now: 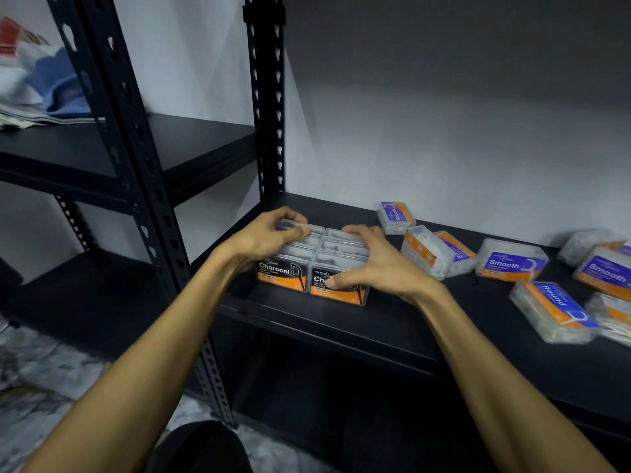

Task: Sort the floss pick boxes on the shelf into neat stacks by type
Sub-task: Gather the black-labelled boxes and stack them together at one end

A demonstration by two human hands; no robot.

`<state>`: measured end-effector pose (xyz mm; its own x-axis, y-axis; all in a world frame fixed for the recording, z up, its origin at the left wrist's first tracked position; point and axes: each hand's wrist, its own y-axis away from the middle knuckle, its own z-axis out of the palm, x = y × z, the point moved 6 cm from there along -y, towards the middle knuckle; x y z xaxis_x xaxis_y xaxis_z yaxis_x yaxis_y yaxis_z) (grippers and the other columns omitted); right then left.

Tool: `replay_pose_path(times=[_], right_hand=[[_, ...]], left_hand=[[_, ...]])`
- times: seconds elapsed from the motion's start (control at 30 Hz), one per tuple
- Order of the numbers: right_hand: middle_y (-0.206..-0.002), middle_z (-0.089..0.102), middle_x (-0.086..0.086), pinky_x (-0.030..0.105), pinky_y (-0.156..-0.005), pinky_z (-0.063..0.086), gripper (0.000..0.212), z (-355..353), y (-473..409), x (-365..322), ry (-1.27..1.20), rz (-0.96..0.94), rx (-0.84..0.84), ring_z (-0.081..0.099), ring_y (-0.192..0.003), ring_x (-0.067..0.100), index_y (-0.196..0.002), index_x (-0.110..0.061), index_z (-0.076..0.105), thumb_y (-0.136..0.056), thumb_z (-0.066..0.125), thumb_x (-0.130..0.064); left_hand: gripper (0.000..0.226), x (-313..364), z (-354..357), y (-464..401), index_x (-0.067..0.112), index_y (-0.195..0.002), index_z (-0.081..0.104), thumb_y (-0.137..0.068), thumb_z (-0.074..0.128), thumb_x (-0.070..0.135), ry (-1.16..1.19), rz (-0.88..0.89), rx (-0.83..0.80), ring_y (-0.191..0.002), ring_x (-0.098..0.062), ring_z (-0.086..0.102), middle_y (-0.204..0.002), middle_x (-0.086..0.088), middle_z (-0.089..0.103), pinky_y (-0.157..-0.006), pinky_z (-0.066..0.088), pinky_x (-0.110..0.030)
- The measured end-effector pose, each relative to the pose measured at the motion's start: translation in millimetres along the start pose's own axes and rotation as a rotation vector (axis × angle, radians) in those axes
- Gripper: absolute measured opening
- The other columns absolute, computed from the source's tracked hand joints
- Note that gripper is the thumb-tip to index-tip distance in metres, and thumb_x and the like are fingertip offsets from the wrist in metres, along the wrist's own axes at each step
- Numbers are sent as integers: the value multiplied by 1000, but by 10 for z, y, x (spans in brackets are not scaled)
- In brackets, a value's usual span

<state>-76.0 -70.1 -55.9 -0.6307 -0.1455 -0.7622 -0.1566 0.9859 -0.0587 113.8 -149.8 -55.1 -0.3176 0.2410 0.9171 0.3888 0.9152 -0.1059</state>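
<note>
Several clear Charcoal floss pick boxes (309, 256) with black and orange labels stand upright in two tight rows at the left end of the black shelf (392, 322). My left hand (264, 238) grips the left side of the block, fingers curled over the back boxes. My right hand (372, 261) grips the right side, thumb on the front right box's label. Further right lie loose blue and orange boxes: a Smooth box (511, 261), a Round box (553, 310), another Smooth box (396, 216) near the wall and two tilted boxes (438, 254).
More Smooth boxes (606, 271) pile at the shelf's far right edge. A perforated black upright (266, 97) stands behind the Charcoal block. A second rack on the left holds folded cloth (37, 80). Marbled floor (41, 387) lies below.
</note>
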Motion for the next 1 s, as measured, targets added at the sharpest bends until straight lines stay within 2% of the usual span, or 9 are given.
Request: replay_pose_path(times=[0.13,0.47,0.63,0.77,0.87,0.93,1.0], right_hand=[[-126,38,-8,15,-86,41,101,5,25,-9,23,-24,33,47,-108,-3,-143,-30,37,-59,92,-42],[-124,39,-10,29,-99,44,102,7,-40,-63,143,-49,51,45,-117,7,-141,-27,39,-56,90,-50],[-123,39,-10,32,-101,42,104,19,-115,-89,199,-44,56,42,-119,10,-143,-25,39,-57,89,-53],[-124,39,-9,34,-103,41,108,17,-145,-116,247,-35,38,40,-120,10,-147,-23,36,-58,87,-56],[-128,37,-8,35,-105,39,111,10,-170,-115,271,-16,26,38,-124,12,-151,-22,33,-60,85,-58],[-136,37,-6,33,-105,37,113,14,-173,-113,288,-7,20,36,-129,13,-153,-23,30,-61,84,-59],[-143,37,-5,32,-104,35,112,15,-161,-128,303,-6,20,35,-131,13,-153,-23,29,-62,83,-59]], left_hand=[[21,-13,-14,1,15,-111,66,-93,70,25,-22,26,6,-81,-6,66,-98,-2,70,-80,55,-24],[21,-99,-100,-78,28,-100,73,-82,79,37,-70,39,82,-90,-14,73,-96,1,76,-89,58,-37],[22,-69,-147,-102,26,-101,74,-82,79,36,-101,48,99,-89,-13,73,-95,0,76,-90,58,-37],[25,-88,-191,-111,30,-99,74,-79,78,44,-161,49,112,-93,-12,71,-95,5,75,-92,57,-40],[31,-54,-212,-117,34,-98,75,-75,75,54,-236,64,136,-98,-8,68,-96,12,74,-95,54,-35],[27,-11,-218,-93,35,-100,75,-79,74,51,-299,72,167,-101,-6,66,-98,15,73,-91,50,-26],[28,24,-216,-62,35,-105,75,-82,72,51,-372,78,197,-104,-6,64,-103,15,73,-90,48,-24]])
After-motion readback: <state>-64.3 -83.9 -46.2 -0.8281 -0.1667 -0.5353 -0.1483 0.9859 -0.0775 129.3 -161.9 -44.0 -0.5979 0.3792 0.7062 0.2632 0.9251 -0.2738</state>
